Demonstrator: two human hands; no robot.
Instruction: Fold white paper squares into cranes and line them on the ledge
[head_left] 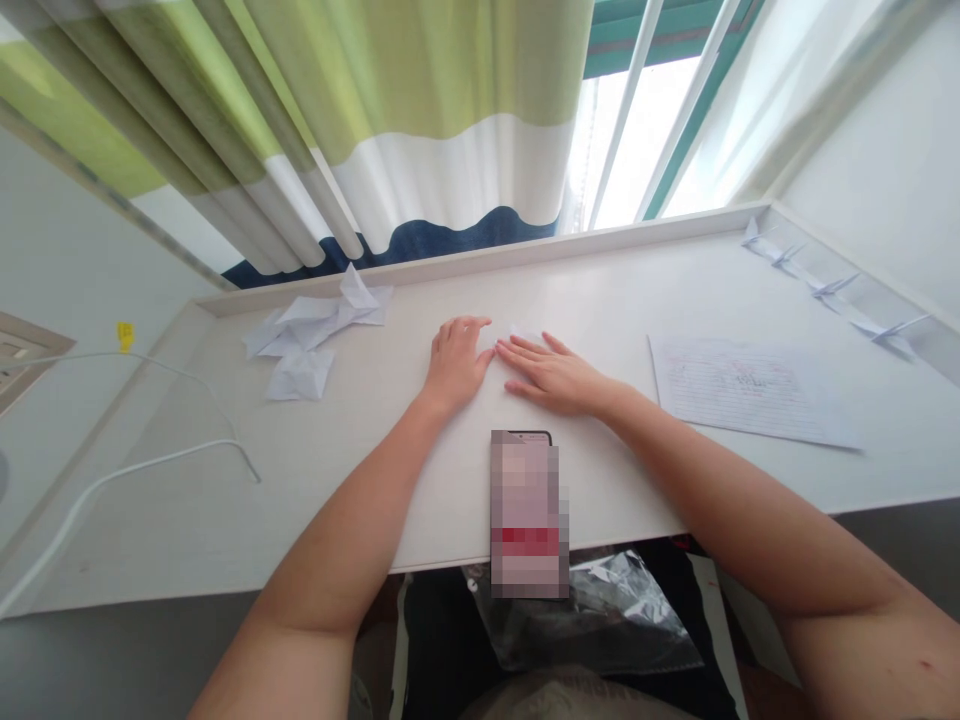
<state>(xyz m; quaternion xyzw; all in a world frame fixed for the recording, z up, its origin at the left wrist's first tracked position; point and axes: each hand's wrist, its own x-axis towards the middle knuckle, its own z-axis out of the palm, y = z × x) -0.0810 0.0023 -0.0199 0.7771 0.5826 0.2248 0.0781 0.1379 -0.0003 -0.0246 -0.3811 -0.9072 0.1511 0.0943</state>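
Observation:
A small piece of white paper (525, 329) lies on the desk, mostly hidden behind my right hand, and its outline fades into the white desktop. My right hand (559, 380) rests flat at its near side, fingers stretched out and slightly spread. Just left of it, my left hand (456, 362) touches the desk with its fingers bent and its thumb apart, reaching toward the right fingertips. I see nothing gripped in either hand. Below them a phone (525, 510) with a blurred screen overhangs the desk's front edge.
Several folded white papers (304, 325) lie at the back left. A row of folded paper pieces (832, 288) lines the right edge, near a written lined sheet (750, 390). A white cable (165, 455) crosses the left side. Clear plastic (600, 620) lies on my lap.

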